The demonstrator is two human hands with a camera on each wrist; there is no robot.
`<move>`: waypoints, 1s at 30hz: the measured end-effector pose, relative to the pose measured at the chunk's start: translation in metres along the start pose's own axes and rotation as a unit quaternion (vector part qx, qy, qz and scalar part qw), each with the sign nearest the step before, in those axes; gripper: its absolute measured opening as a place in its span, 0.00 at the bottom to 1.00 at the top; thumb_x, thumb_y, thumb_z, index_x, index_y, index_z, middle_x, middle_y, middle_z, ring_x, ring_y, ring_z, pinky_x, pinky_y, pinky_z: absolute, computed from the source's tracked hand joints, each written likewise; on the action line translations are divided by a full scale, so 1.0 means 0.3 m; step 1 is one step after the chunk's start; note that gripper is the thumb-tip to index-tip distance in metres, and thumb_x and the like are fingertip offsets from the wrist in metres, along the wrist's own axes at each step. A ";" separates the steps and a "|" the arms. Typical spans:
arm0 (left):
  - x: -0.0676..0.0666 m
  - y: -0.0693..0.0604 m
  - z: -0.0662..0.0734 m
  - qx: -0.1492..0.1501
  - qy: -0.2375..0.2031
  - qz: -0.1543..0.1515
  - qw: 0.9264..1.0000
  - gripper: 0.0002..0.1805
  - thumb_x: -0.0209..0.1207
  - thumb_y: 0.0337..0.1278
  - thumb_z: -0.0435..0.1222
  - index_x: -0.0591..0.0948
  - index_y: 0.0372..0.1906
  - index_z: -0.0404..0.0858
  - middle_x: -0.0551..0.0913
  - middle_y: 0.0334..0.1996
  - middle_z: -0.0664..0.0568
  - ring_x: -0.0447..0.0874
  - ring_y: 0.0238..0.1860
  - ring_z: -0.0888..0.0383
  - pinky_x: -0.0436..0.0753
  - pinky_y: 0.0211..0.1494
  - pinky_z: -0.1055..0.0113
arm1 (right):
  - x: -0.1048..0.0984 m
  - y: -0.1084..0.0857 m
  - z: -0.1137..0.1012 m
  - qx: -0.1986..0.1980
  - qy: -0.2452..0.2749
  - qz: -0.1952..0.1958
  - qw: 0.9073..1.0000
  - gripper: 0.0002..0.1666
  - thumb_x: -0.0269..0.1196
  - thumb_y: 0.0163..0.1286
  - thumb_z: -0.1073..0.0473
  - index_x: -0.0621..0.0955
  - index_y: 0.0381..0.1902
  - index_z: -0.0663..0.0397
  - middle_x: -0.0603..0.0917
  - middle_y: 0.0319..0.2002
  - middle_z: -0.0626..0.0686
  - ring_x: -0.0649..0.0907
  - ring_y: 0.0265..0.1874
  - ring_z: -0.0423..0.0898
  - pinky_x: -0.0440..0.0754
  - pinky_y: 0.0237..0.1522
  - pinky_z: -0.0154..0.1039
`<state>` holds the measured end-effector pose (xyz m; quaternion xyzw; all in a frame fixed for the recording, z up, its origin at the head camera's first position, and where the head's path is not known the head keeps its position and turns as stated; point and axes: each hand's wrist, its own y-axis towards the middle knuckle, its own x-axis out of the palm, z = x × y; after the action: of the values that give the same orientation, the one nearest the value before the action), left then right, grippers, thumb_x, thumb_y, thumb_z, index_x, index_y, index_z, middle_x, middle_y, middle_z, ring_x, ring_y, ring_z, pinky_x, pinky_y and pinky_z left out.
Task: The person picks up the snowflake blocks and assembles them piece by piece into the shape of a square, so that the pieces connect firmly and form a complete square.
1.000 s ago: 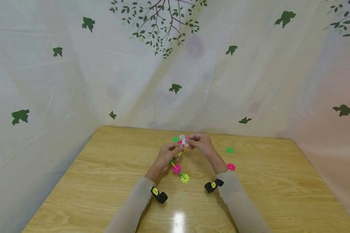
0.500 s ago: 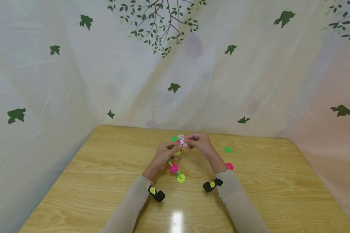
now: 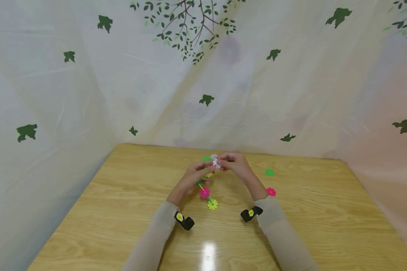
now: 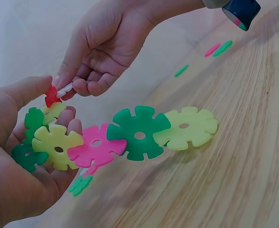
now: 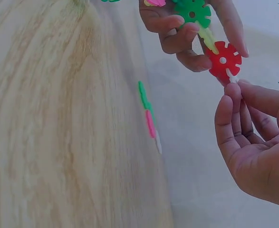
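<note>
The left hand (image 3: 192, 175) holds a chain of interlocked notched discs; in the left wrist view its fingers curl round green and yellow discs, with a pink disc (image 4: 96, 145), a green disc (image 4: 139, 133) and a yellow disc (image 4: 187, 127) hanging off to the right. A red disc (image 5: 225, 59) is at the chain's upper end, near the left thumb. The right hand (image 3: 236, 166) pinches a white disc (image 3: 216, 163) between thumb and fingertips, its edge meeting the red disc's edge. Most of the white disc is hidden by the fingers in the right wrist view.
On the wooden table (image 3: 122, 210) a green disc (image 3: 269, 172) and a pink disc (image 3: 271, 192) lie right of the right hand. Another green disc (image 3: 207, 159) and a white one (image 3: 214, 156) lie behind the hands. A printed cloth (image 3: 156, 105) hangs behind.
The head view has shifted slightly. Both hands keep their hold on the discs, with little visible movement between them.
</note>
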<state>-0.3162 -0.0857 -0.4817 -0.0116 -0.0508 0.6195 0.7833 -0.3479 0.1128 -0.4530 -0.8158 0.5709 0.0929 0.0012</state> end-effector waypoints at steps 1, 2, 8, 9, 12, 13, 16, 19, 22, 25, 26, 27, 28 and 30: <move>-0.004 0.002 0.000 0.000 0.000 -0.003 1.000 0.22 0.64 0.68 0.40 0.81 0.62 0.35 0.85 0.45 0.46 0.83 0.36 0.56 0.85 0.35 0.71 | 0.001 0.001 -0.001 0.001 0.002 -0.001 1.000 0.16 0.65 0.72 0.65 0.83 0.50 0.75 0.86 0.28 0.42 0.84 0.26 0.37 0.85 0.34 0.30; -0.008 0.003 0.002 0.001 0.001 -0.006 1.000 0.22 0.64 0.68 0.40 0.81 0.62 0.35 0.85 0.44 0.47 0.83 0.35 0.57 0.85 0.34 0.71 | 0.003 0.002 -0.001 0.002 0.001 -0.001 1.000 0.16 0.65 0.72 0.64 0.83 0.51 0.75 0.86 0.28 0.42 0.84 0.27 0.37 0.86 0.34 0.30; -0.032 -0.003 0.012 -0.014 0.014 -0.024 1.000 0.22 0.60 0.71 0.39 0.78 0.65 0.37 0.85 0.44 0.47 0.81 0.28 0.61 0.83 0.32 0.72 | 0.016 0.010 0.003 -0.005 -0.005 -0.012 1.000 0.17 0.63 0.74 0.66 0.81 0.54 0.76 0.88 0.32 0.48 0.85 0.28 0.36 0.86 0.36 0.31; -0.036 -0.003 0.013 -0.020 0.011 -0.021 1.000 0.21 0.60 0.72 0.40 0.78 0.64 0.38 0.84 0.45 0.46 0.80 0.27 0.62 0.82 0.31 0.72 | 0.018 0.010 0.004 -0.006 -0.008 -0.013 1.000 0.18 0.63 0.74 0.65 0.81 0.55 0.75 0.89 0.33 0.50 0.85 0.29 0.37 0.86 0.37 0.32; -0.046 -0.005 0.018 -0.031 0.001 0.006 1.000 0.18 0.60 0.71 0.40 0.79 0.61 0.39 0.84 0.45 0.46 0.77 0.25 0.62 0.78 0.29 0.73 | 0.019 0.009 0.002 -0.008 -0.019 -0.008 1.000 0.18 0.63 0.74 0.63 0.82 0.56 0.72 0.89 0.36 0.55 0.86 0.31 0.42 0.87 0.38 0.35; -0.049 -0.004 0.019 -0.032 0.000 0.020 0.999 0.17 0.60 0.70 0.41 0.79 0.59 0.40 0.85 0.44 0.47 0.76 0.25 0.62 0.77 0.28 0.73 | 0.017 0.010 0.001 -0.014 -0.029 -0.004 0.999 0.18 0.63 0.74 0.63 0.82 0.56 0.71 0.89 0.37 0.57 0.87 0.32 0.46 0.88 0.39 0.37; -0.062 -0.004 0.023 -0.037 -0.001 0.055 0.998 0.17 0.61 0.69 0.43 0.80 0.57 0.41 0.84 0.41 0.50 0.74 0.23 0.62 0.75 0.26 0.72 | 0.006 0.016 0.002 -0.029 -0.049 0.007 0.998 0.16 0.63 0.74 0.63 0.83 0.54 0.69 0.89 0.38 0.57 0.88 0.34 0.53 0.89 0.40 0.44; -0.075 -0.002 0.026 -0.035 0.012 0.080 0.996 0.18 0.61 0.70 0.45 0.80 0.58 0.42 0.83 0.41 0.50 0.74 0.22 0.62 0.75 0.26 0.72 | -0.007 0.030 -0.001 -0.035 -0.068 0.015 0.997 0.16 0.62 0.73 0.65 0.82 0.54 0.71 0.89 0.38 0.59 0.87 0.33 0.52 0.89 0.39 0.48; -0.085 -0.002 0.029 -0.029 0.022 0.091 0.995 0.19 0.60 0.70 0.45 0.79 0.60 0.42 0.83 0.42 0.49 0.73 0.22 0.62 0.75 0.26 0.72 | -0.015 0.048 -0.014 -0.031 -0.095 0.017 0.995 0.17 0.62 0.73 0.65 0.82 0.55 0.72 0.89 0.39 0.63 0.88 0.33 0.52 0.89 0.38 0.48; -0.089 -0.001 0.030 -0.025 0.027 0.096 0.995 0.19 0.59 0.71 0.45 0.79 0.61 0.41 0.83 0.42 0.49 0.73 0.22 0.62 0.75 0.26 0.73 | -0.017 0.067 -0.029 -0.030 -0.131 0.011 0.991 0.16 0.62 0.74 0.65 0.82 0.54 0.72 0.88 0.41 0.68 0.88 0.35 0.58 0.88 0.38 0.48; -0.089 0.000 0.030 -0.026 0.024 0.097 0.995 0.19 0.60 0.70 0.45 0.79 0.60 0.41 0.83 0.42 0.49 0.73 0.23 0.62 0.75 0.26 0.73 | -0.017 0.072 -0.032 -0.029 -0.140 0.008 0.990 0.16 0.62 0.74 0.65 0.82 0.54 0.72 0.87 0.41 0.70 0.88 0.36 0.60 0.88 0.38 0.49; -0.088 0.000 0.029 -0.026 0.022 0.097 0.995 0.20 0.60 0.70 0.45 0.79 0.60 0.41 0.83 0.41 0.50 0.74 0.23 0.62 0.75 0.27 0.73 | -0.016 0.077 -0.033 -0.030 -0.151 0.003 0.988 0.16 0.62 0.74 0.66 0.82 0.53 0.73 0.87 0.41 0.71 0.87 0.36 0.61 0.88 0.38 0.50; -0.085 0.000 0.028 -0.026 0.017 0.098 0.995 0.19 0.60 0.70 0.45 0.79 0.60 0.41 0.83 0.41 0.50 0.74 0.23 0.62 0.75 0.27 0.73 | -0.016 0.081 -0.032 -0.030 -0.160 -0.002 0.987 0.15 0.62 0.73 0.67 0.82 0.53 0.73 0.87 0.41 0.71 0.87 0.36 0.62 0.88 0.39 0.52; -0.078 -0.003 0.025 -0.028 0.007 0.096 0.995 0.19 0.60 0.70 0.44 0.79 0.59 0.40 0.83 0.39 0.51 0.74 0.23 0.62 0.75 0.27 0.73 | -0.015 0.089 -0.020 -0.025 -0.185 -0.015 0.982 0.15 0.62 0.72 0.67 0.83 0.52 0.72 0.87 0.41 0.70 0.87 0.37 0.62 0.88 0.40 0.53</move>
<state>-0.3213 -0.1089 -0.4756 -0.0424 -0.0610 0.6903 0.7197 -0.3735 0.1070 -0.4436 -0.7927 0.5461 0.2566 0.0876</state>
